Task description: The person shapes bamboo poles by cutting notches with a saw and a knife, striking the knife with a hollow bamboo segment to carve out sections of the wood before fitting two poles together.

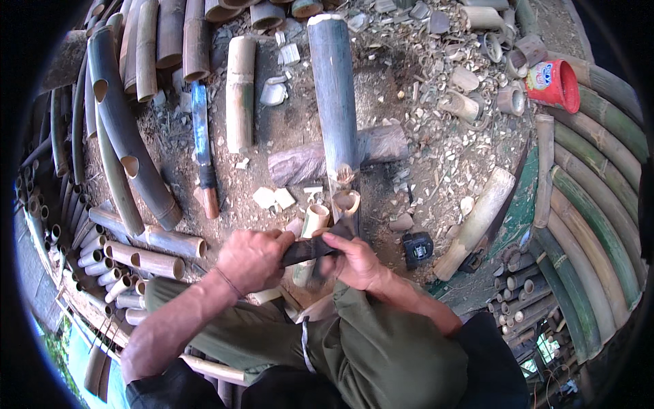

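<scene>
Lettered label (540,76) on red tub (567,85), small unreadable print (421,249) on black tape measure (411,257).

I see the person's left hand (251,262) curled tight, knuckles up, at the end of a bare, slanting forearm (177,313). The right hand (357,264) faces it nearby, thumb reaching inward, fingers blurred.

Tape measure (417,250) right of right hand (357,262)

Pale chips (436,136) littered the dirt floor (286,129) left of the red bucket (571,88). Far from it, daylight brightened some green foliage (56,344).
</scene>
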Demonstrator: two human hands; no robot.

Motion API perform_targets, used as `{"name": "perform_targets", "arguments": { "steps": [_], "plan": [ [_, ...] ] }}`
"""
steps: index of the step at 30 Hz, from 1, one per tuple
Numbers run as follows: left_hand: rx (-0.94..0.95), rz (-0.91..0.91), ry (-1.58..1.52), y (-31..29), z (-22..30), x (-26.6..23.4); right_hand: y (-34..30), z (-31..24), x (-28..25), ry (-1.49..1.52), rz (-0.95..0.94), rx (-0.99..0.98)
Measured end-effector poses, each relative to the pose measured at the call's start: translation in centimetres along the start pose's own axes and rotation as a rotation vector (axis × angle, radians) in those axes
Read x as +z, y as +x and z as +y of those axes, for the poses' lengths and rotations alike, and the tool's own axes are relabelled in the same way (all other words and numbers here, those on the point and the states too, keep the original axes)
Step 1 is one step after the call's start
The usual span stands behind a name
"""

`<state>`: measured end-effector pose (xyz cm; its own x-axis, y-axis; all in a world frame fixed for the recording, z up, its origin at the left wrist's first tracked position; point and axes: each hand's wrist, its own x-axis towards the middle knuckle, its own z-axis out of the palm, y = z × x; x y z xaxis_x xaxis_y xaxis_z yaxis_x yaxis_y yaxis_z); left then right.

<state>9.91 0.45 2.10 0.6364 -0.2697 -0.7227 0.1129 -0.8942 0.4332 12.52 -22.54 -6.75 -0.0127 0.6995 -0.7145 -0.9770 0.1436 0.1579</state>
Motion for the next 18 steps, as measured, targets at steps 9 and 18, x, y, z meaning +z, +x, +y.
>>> {"name": "perform_targets", "arguments": {
  "steps": [9,18],
  "plan": [
    [-0.335,0.342,-0.636,3.2,13.0,13.0,-1.9,-0.6,-1.7,-0.929,0.621,-0.409],
    [0.037,-0.074,0.129,0.9,0.2,-2.0,0.9,0.5,0.3,0.053,-0.102,0.01]
  ]
}}
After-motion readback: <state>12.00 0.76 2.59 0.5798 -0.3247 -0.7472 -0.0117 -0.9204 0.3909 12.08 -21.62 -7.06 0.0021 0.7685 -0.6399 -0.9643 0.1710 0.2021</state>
